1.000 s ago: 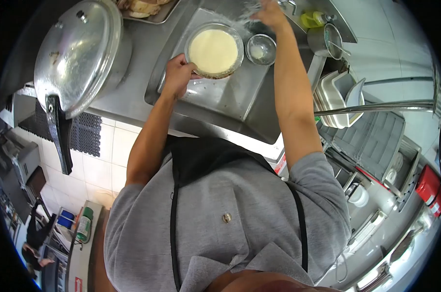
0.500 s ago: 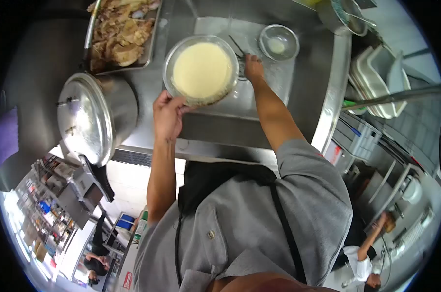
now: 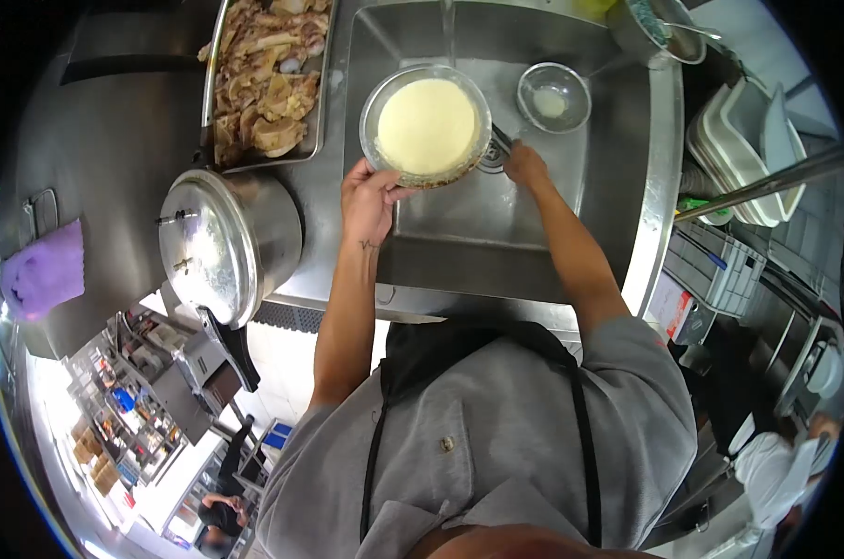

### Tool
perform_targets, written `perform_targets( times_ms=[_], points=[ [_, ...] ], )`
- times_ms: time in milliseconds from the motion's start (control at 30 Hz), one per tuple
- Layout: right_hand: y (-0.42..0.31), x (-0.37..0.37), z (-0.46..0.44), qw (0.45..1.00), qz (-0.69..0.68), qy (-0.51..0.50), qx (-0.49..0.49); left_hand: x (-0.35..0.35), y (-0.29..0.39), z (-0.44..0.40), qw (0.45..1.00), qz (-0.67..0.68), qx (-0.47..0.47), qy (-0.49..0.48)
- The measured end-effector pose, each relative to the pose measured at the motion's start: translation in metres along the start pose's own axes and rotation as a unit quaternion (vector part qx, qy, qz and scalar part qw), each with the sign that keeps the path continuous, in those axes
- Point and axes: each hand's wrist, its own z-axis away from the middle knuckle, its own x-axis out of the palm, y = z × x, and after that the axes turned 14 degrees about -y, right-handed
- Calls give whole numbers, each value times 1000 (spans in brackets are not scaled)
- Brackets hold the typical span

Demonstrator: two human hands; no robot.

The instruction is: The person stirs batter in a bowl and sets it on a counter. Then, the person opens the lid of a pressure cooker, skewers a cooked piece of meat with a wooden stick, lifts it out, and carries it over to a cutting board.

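My left hand [image 3: 370,200] grips the near side of a clear glass bowl [image 3: 369,130], its thumb at the rim. A smooth, pale yellow mass [image 3: 427,126] fills the bowl, which is held over the sink [image 3: 496,265]. To its right, my right hand [image 3: 526,166] is closed around a dark, narrow utensil [image 3: 502,140]. The utensil's far end passes beside or behind the bowl, so its kind is hidden. A smaller glass bowl [image 3: 582,101] with a little pale residue sits in the sink beyond my right hand.
A metal tray [image 3: 321,121] of cooked meat and bones lies left of the sink. Nearer stands a large lidded pressure cooker [image 3: 212,247]. A metal pot [image 3: 660,42] and stacked white containers [image 3: 743,154] are at right. Other people [image 3: 767,475] are in the background.
My right hand has drawn slightly nearer to me with the dark utensil, which now sits closer against the bowl. My left hand still holds the bowl. The whole view has shifted.
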Motion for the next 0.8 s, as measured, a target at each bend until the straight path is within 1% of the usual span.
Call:
perform_targets(
  times_ms=[33,100,200,333,400,433,500,567,600,667,733,800],
  points=[
    [11,-2,12,1000,2,9,4,6,2,-6,1000,-6,-6,4],
    [30,-6,36,998,-36,-2,-45,15,4,-17,1000,-10,-8,0],
    [47,-8,79,997,-29,25,-62,14,-1,-33,1000,-6,-3,-18],
    [50,-13,129,998,-38,28,-32,16,-1,-38,999,-19,2,-50],
    [46,-18,151,986,-106,129,2,22,4,-34,998,-14,3,-56],
    [39,-28,167,986,-103,130,2,26,5,-28,998,-20,-3,-51],
    [22,-59,201,956,-201,211,-20,29,5,-20,999,-21,-6,-43],
    [-7,-91,239,925,-161,305,-157,28,0,-8,999,-32,-19,-36],
    [-22,-108,255,927,-157,303,-155,27,-5,-3,999,-27,-21,-34],
    [-46,-134,276,951,-46,219,-214,26,-15,0,999,-22,-30,-34],
    [-64,-138,264,965,95,169,-177,29,-24,4,999,-16,-31,-38],
    [-92,-128,241,974,143,155,-87,34,-33,8,998,-9,-35,-42]
  ],
)
